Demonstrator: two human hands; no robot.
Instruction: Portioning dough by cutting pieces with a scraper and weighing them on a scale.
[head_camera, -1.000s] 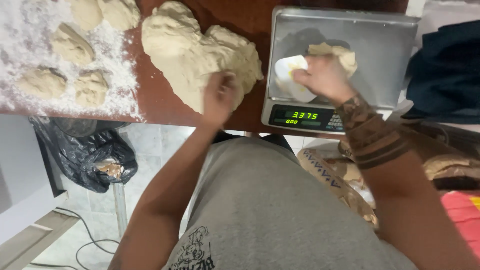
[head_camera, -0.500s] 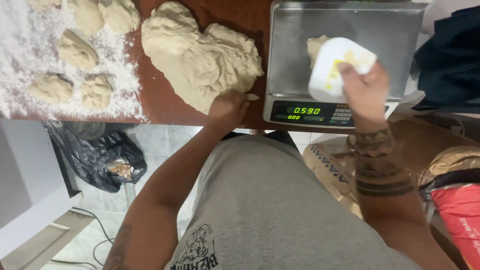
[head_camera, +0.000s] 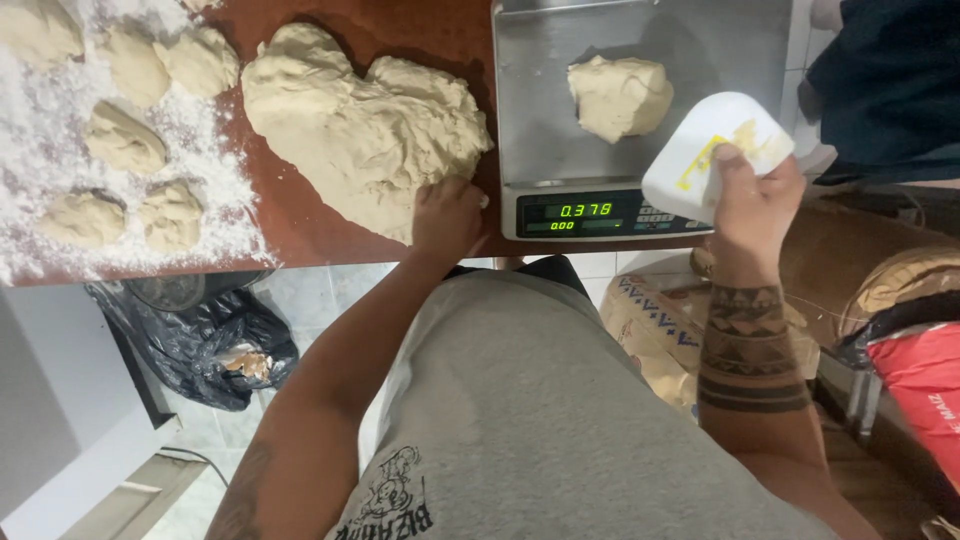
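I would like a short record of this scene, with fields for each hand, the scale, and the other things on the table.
left hand: rests on the near edge of the large dough mass
right hand: holds a white plastic scraper above the scale's front corner
scale: steel pan, lit green display, one dough piece on it
table: reddish-brown, floured at the left
dough balls: several on the flour
floor: black plastic bag

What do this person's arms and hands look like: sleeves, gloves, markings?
Both arms are bare to above the elbow, no gloves. The right forearm carries dark geometric tattoo bands near the wrist. The left hand and right hand wear no visible rings or watch.
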